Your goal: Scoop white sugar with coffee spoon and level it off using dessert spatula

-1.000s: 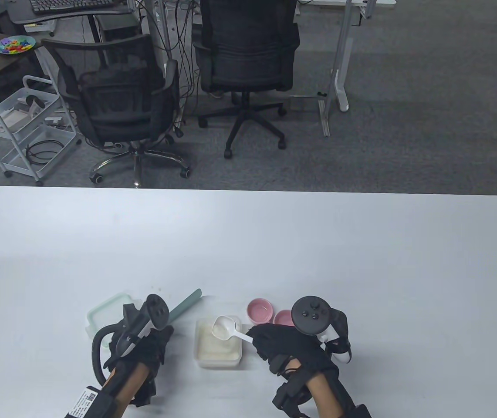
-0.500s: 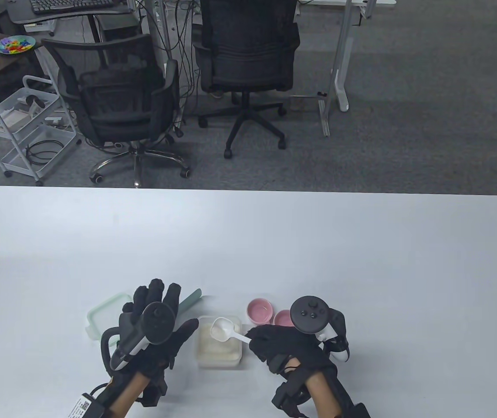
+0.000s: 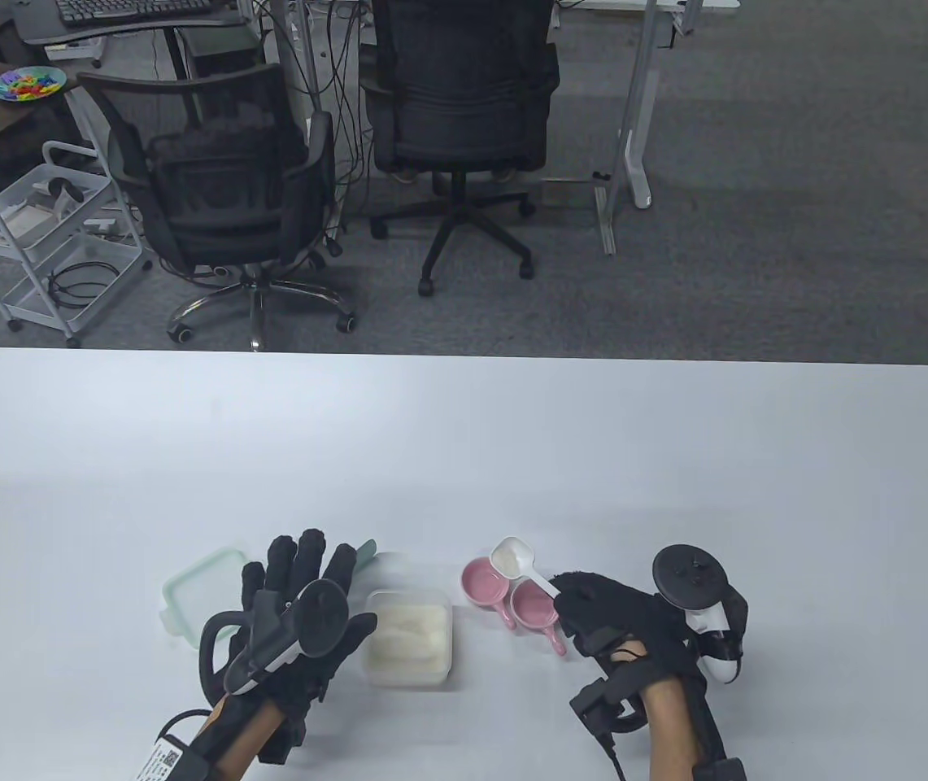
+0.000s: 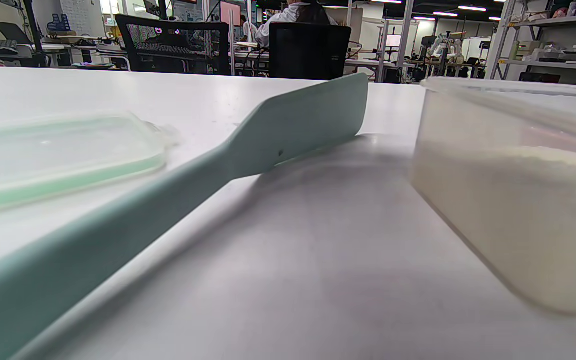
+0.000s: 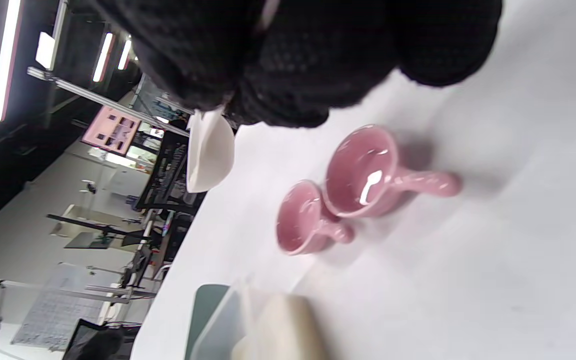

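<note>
Right hand (image 3: 618, 622) pinches handle of white coffee spoon (image 3: 512, 560), bowl loaded with sugar, held above two pink cups (image 3: 504, 590). Left hand (image 3: 297, 618) flat, fingers spread, gripping nothing, over green dessert spatula (image 4: 248, 145) lying on table (image 3: 464, 455) between lid (image 3: 191, 582) and sugar container (image 3: 411, 639).

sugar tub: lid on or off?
Off. The sugar tub stands open-topped with white sugar exposed; its green-rimmed lid lies flat on the table, to its left beyond the spatula.
</note>
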Motion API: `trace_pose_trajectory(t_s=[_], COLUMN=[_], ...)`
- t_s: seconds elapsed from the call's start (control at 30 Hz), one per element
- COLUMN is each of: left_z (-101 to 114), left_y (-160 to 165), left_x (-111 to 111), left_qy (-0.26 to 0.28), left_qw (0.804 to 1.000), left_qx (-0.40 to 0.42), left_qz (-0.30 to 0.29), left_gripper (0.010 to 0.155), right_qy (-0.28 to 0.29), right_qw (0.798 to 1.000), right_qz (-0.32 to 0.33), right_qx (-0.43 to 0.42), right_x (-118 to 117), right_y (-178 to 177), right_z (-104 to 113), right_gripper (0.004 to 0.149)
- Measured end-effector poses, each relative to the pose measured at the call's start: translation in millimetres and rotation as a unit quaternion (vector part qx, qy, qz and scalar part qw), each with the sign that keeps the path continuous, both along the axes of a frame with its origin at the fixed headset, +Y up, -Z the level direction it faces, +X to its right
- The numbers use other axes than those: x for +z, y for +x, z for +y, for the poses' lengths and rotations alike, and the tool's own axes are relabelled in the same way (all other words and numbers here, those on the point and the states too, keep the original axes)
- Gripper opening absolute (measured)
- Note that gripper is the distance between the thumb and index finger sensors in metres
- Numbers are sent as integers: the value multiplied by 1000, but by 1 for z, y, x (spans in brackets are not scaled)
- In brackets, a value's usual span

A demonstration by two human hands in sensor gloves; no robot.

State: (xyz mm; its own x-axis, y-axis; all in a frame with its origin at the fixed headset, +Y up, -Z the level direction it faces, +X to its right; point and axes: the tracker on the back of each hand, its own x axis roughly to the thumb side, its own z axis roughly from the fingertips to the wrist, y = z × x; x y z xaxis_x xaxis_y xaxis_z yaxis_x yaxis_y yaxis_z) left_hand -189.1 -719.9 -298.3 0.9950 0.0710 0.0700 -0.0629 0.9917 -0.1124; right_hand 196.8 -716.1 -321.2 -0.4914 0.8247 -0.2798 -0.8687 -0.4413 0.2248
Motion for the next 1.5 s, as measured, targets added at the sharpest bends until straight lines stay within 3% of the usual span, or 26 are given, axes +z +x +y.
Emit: trace_pose_trajectory(t_s=[0.23,0.67,1.07,1.33,1.5], left_z=[-2,-8,-8,-8,-14], left_y=[2,9,9,8,18], left_x=[0,1,1,1,3], left_qy=[-6,-23,-22,-24,-44], left_qw=[1000,999,999,999,996], left_qx=[-13,-46,-44,-43,49], left_qz=[-2,-8,-4,-4,-66], left_gripper=[84,83,84,87,93], right_qy=[-31,-41,-41,-39,-9], right_qw=[995,982,985,995,989], right_qz=[-19,-23,-10,-29,-61], right_qx=[97,182,167,92,135], right_x=[-3,-4,-4,-3,-2], right_y=[12,6,5,12,5], right_z=[-9,-8,-9,-12,-8], right_gripper=[47,45,48,54,52])
